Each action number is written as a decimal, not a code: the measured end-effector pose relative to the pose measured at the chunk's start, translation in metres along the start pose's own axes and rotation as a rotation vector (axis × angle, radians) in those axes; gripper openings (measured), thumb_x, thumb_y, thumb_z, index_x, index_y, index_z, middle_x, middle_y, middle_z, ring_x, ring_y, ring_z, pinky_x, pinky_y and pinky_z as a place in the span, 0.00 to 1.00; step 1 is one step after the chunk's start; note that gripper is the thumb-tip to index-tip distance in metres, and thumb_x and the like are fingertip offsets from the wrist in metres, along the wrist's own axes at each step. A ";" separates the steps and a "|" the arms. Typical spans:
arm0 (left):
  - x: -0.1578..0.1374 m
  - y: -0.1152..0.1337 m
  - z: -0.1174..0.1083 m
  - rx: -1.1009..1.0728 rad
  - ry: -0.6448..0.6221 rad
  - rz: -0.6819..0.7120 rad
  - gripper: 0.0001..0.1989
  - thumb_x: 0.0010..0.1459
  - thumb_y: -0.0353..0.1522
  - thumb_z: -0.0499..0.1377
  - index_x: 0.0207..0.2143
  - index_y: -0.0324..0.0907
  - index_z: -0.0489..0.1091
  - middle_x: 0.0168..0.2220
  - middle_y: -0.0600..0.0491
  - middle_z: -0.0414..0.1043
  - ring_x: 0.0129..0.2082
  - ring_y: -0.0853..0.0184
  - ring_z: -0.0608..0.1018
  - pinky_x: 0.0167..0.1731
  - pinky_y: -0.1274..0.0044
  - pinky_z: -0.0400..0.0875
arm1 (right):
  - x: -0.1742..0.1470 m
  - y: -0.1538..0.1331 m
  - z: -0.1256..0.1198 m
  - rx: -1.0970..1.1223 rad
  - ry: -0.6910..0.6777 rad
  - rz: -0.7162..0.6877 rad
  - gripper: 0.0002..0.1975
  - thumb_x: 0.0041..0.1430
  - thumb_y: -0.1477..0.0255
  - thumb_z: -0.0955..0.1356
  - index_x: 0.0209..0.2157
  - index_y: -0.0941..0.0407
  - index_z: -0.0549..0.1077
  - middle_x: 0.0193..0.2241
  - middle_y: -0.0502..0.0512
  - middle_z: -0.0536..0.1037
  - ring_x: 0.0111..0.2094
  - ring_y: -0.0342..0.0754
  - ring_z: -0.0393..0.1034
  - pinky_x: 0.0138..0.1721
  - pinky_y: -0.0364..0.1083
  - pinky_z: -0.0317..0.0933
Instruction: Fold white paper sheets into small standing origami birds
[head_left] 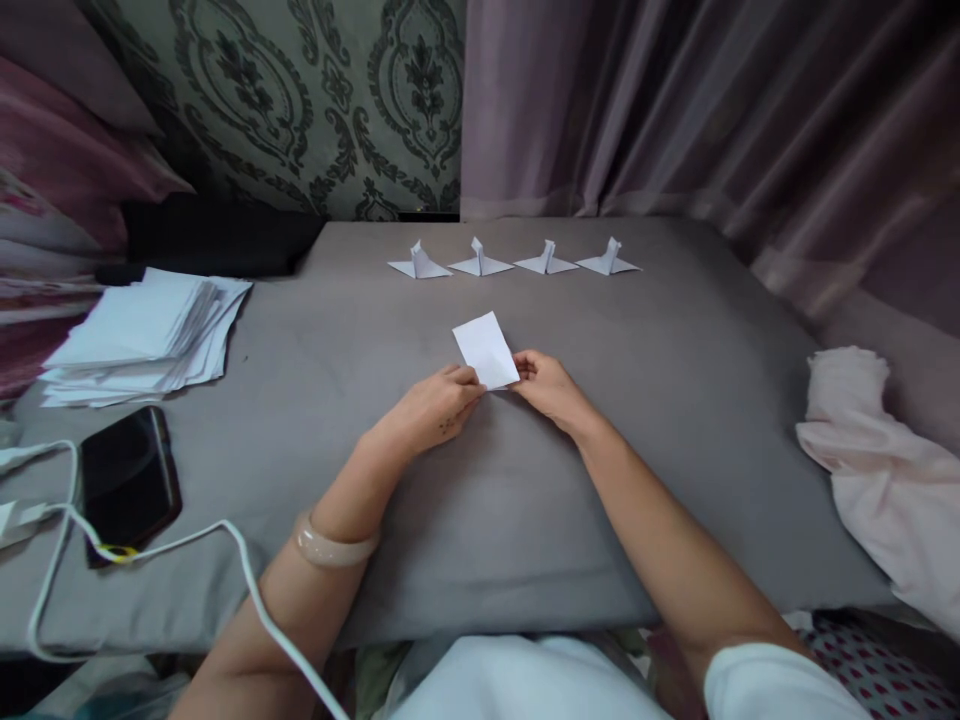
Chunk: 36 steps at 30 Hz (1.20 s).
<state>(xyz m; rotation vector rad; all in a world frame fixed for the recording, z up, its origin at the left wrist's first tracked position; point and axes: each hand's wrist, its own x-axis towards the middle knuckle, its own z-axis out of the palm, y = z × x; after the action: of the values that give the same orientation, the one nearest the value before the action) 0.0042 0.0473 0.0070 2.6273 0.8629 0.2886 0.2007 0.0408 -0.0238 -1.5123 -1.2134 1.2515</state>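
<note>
A small folded sheet of white paper is held between my two hands, near the middle of the table. My left hand pinches its lower left edge with closed fingers. At the lower right corner, the fingers of my right hand close on the paper; the thumb and fingertips are partly hidden by it. Several finished-looking white origami figures stand in a row behind the paper: a leftmost paper figure, two paper figures in the middle, and a rightmost paper figure. Each has spread points and an upright peak.
On the left lies a stack of white paper. In front of it are a black phone and a white cable running past my left forearm. Pale pink cloth lies at the right edge of the grey-covered table. Curtains hang behind.
</note>
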 end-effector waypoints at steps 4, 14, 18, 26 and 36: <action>-0.002 0.008 0.000 0.146 -0.057 -0.005 0.15 0.65 0.28 0.47 0.46 0.36 0.72 0.43 0.43 0.71 0.43 0.59 0.72 0.41 0.70 0.70 | -0.001 -0.002 -0.004 0.229 0.044 0.109 0.03 0.57 0.71 0.67 0.33 0.56 0.72 0.31 0.50 0.79 0.33 0.42 0.73 0.41 0.43 0.68; 0.009 -0.003 0.016 0.087 0.135 -0.177 0.11 0.64 0.34 0.54 0.45 0.42 0.71 0.41 0.49 0.74 0.43 0.61 0.75 0.39 0.73 0.70 | -0.009 -0.005 -0.019 0.276 0.110 0.035 0.13 0.60 0.61 0.67 0.32 0.57 0.72 0.29 0.52 0.77 0.31 0.41 0.74 0.36 0.42 0.71; 0.012 -0.001 0.018 0.147 0.151 -0.172 0.11 0.65 0.36 0.54 0.44 0.41 0.71 0.39 0.50 0.75 0.41 0.61 0.76 0.36 0.74 0.69 | -0.011 0.001 -0.026 0.048 0.139 0.007 0.20 0.60 0.52 0.64 0.32 0.56 0.70 0.25 0.52 0.76 0.22 0.41 0.72 0.21 0.39 0.66; 0.012 0.000 0.021 0.241 0.172 -0.100 0.14 0.68 0.36 0.49 0.41 0.41 0.72 0.34 0.50 0.73 0.38 0.63 0.75 0.32 0.75 0.65 | -0.015 0.009 -0.017 -0.118 0.120 0.014 0.14 0.56 0.58 0.68 0.32 0.55 0.68 0.24 0.52 0.78 0.14 0.38 0.64 0.12 0.37 0.56; 0.011 -0.002 0.021 0.231 0.172 -0.082 0.16 0.68 0.36 0.47 0.40 0.41 0.72 0.33 0.50 0.72 0.38 0.64 0.74 0.31 0.76 0.64 | -0.015 0.009 -0.020 -0.097 0.113 0.017 0.07 0.53 0.69 0.68 0.34 0.55 0.68 0.25 0.49 0.76 0.21 0.41 0.70 0.15 0.37 0.58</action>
<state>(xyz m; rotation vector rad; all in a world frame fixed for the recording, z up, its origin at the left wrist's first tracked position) 0.0187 0.0498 -0.0120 2.8001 1.1189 0.4211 0.2209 0.0242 -0.0257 -1.6443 -1.2043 1.1168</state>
